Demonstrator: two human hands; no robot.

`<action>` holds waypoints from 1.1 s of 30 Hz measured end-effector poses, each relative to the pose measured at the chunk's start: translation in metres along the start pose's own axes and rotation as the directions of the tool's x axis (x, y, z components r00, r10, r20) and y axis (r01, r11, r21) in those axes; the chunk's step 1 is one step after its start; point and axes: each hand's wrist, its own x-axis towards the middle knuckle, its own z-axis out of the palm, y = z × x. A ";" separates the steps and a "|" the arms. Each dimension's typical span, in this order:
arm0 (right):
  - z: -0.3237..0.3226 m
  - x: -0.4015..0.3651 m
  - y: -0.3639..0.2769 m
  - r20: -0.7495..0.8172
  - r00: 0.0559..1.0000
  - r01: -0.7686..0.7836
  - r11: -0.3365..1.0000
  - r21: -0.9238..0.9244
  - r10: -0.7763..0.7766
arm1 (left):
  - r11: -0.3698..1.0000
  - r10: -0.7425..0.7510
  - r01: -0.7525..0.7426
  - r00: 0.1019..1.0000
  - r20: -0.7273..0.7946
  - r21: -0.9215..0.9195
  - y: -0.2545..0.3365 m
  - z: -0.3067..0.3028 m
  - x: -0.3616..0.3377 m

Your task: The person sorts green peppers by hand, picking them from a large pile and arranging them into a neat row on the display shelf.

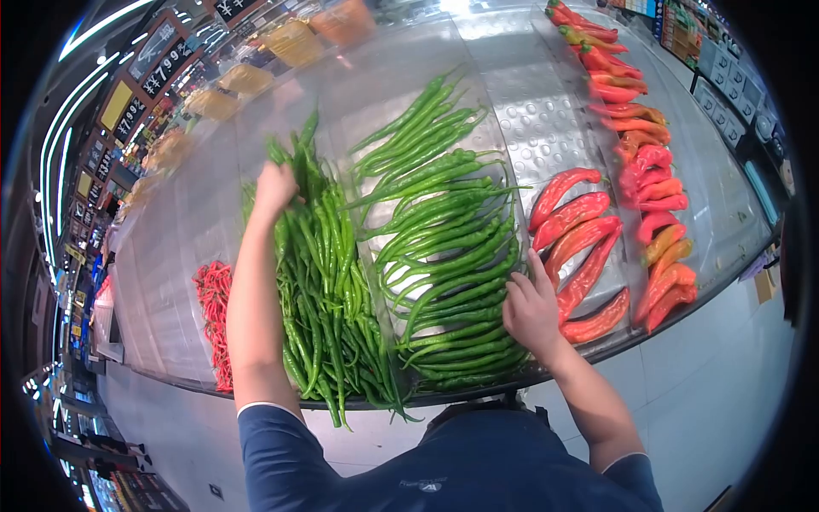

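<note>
My left hand [277, 185] is at the far end of a pile of thin green chili peppers [320, 256]. Its fingers are curled round some of them, partly hidden behind the back of the hand. My right hand [532, 314] rests against the right-hand ends of a row of long wrinkled green peppers [448, 260], with the index finger stretched forward and the others loosely bent. Just beyond that hand, large red peppers [573, 218] lie in the neighbouring section.
Small red chilies [214, 316] lie at the left of the display counter [171, 282]. A long row of red and orange peppers [653, 183] runs along the right. Clear dividers separate the sections. Price signs [162, 70] stand at the far left.
</note>
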 end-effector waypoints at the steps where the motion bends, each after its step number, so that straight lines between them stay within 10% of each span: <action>1: 0.000 -0.001 0.000 0.002 1.000 -0.001 1.000 0.006 0.001 | 1.000 0.003 -0.003 1.000 0.003 -0.001 0.017 -0.005 -0.008; 6: 0.000 -0.001 0.000 0.007 1.000 0.000 1.000 0.000 0.000 | 0.896 0.405 -0.422 0.904 -0.134 -0.136 0.085 -0.006 -0.021; 9: 0.001 -0.002 0.001 0.006 1.000 -0.006 1.000 0.010 0.006 | 0.904 0.378 -0.363 0.925 0.025 -0.225 0.126 0.005 -0.024; 15: 0.002 -0.003 0.003 0.031 1.000 -0.005 1.000 0.011 0.004 | 0.676 0.719 -0.726 0.688 -0.101 -0.127 0.163 0.068 0.039; 22: 0.003 -0.004 0.004 0.053 0.998 -0.028 1.000 0.011 0.028 | 0.702 0.681 -0.712 0.677 -0.280 -0.014 0.193 0.119 0.089; 33: 0.003 -0.002 0.006 0.050 0.998 -0.037 0.999 0.001 0.037 | 0.824 0.560 -0.566 0.816 -0.142 -0.008 0.156 0.191 0.115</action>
